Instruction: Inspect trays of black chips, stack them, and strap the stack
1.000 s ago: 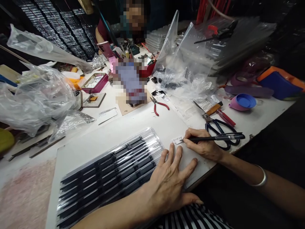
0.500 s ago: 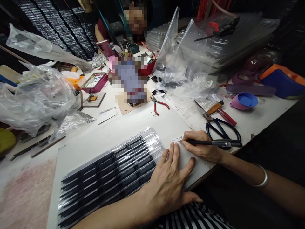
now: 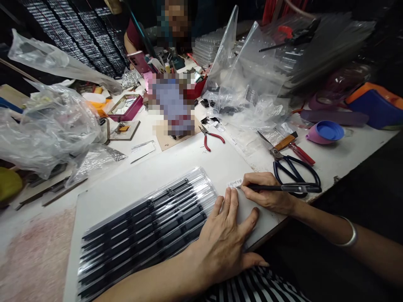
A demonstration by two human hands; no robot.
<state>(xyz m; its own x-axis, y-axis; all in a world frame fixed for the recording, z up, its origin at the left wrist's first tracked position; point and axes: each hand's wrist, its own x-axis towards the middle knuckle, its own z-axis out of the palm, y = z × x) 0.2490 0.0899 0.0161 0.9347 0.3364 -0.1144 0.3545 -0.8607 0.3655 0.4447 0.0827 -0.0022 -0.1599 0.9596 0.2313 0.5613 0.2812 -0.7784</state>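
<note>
Small white handwritten paper slip (image 3: 234, 183) — on the white work surface (image 3: 201, 158); black pen (image 3: 286, 188), tip at the slip, gripped in the right hand (image 3: 267, 195); left hand (image 3: 222, 239), fingers spread, tips at the slip's edge; clear plastic tray (image 3: 206, 181) of black strips (image 3: 116, 221), beside it; dark-blue-handled scissors (image 3: 277, 154) — beyond.

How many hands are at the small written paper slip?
2. The left hand is palm down at the near edge of the paper slip; the right hand, to its right, holds a black pen. Neither is hidden.
</note>
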